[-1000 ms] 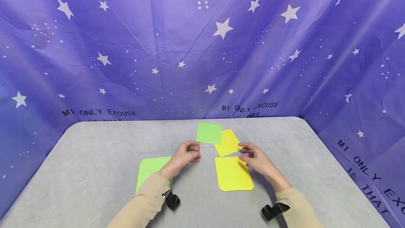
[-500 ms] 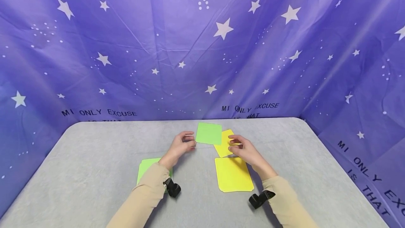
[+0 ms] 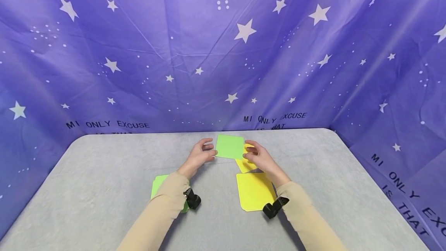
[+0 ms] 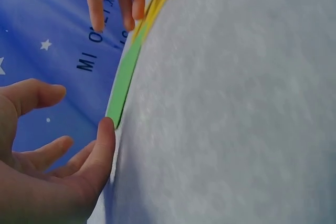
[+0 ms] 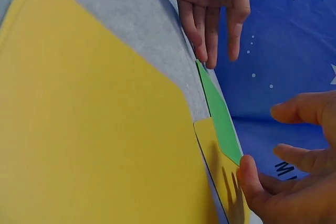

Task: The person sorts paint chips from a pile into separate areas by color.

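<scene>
A square green card (image 3: pixel 230 146) lies near the far edge of the table, its right side overlapping a yellow card (image 3: pixel 245 165). My left hand (image 3: pixel 198 157) is at the green card's left edge, thumb tip right at the near corner and fingers loosely bent. On the other side, my right hand (image 3: pixel 260 159) hovers over the yellow card with its thumb at the green card's right edge. Both wrist views show the fingers spread apart from the thumbs, with the green card (image 4: pixel 124 85) lying flat between the two hands.
Closer to me on the right sits a stack of yellow cards (image 3: pixel 255 191). A stack of green cards (image 3: pixel 158 185) at the left is partly covered by my left sleeve. A purple starred curtain (image 3: pixel 195 49) hangs right behind the grey table (image 3: pixel 104 173).
Both hands have moved forward to the green card, the right hand also shifting left across the yellow card. The cards have stayed in place.
</scene>
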Demonstrator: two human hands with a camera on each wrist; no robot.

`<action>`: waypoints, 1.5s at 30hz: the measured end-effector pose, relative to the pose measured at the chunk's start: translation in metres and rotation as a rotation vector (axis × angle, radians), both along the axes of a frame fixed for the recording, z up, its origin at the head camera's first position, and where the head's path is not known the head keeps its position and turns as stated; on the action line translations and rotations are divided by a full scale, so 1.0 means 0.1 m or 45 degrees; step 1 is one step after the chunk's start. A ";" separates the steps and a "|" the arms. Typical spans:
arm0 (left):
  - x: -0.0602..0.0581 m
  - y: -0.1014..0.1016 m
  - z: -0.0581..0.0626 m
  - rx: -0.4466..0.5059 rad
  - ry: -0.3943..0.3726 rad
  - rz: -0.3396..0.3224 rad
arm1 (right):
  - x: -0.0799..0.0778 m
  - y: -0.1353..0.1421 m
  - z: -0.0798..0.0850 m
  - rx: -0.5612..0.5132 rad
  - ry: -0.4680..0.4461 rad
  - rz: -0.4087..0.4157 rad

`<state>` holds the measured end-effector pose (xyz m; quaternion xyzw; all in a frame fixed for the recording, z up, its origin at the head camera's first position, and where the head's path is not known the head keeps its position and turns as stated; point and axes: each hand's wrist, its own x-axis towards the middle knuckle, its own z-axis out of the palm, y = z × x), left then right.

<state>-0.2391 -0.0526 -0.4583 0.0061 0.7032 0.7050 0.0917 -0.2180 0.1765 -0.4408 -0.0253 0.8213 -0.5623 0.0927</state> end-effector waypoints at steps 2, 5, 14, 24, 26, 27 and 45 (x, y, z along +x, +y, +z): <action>-0.01 0.02 0.01 -0.009 -0.003 -0.010 | -0.02 -0.02 -0.01 -0.033 -0.012 -0.005; -0.02 0.04 0.03 -0.015 -0.020 -0.033 | -0.05 -0.03 -0.02 -0.099 -0.031 -0.005; -0.04 0.02 0.03 0.016 -0.072 -0.118 | -0.07 -0.05 -0.03 -0.290 -0.096 -0.029; 0.02 -0.02 0.00 0.139 -0.123 -0.134 | -0.02 -0.02 0.00 -0.444 -0.175 -0.057; 0.04 -0.02 0.00 0.160 -0.123 -0.128 | -0.01 -0.02 0.00 -0.426 -0.176 -0.074; 0.05 -0.02 0.00 0.171 -0.121 -0.126 | 0.00 -0.02 0.00 -0.414 -0.172 -0.082; 0.30 -0.02 -0.08 0.249 -0.022 -0.096 | 0.17 0.00 -0.02 -0.343 -0.085 -0.161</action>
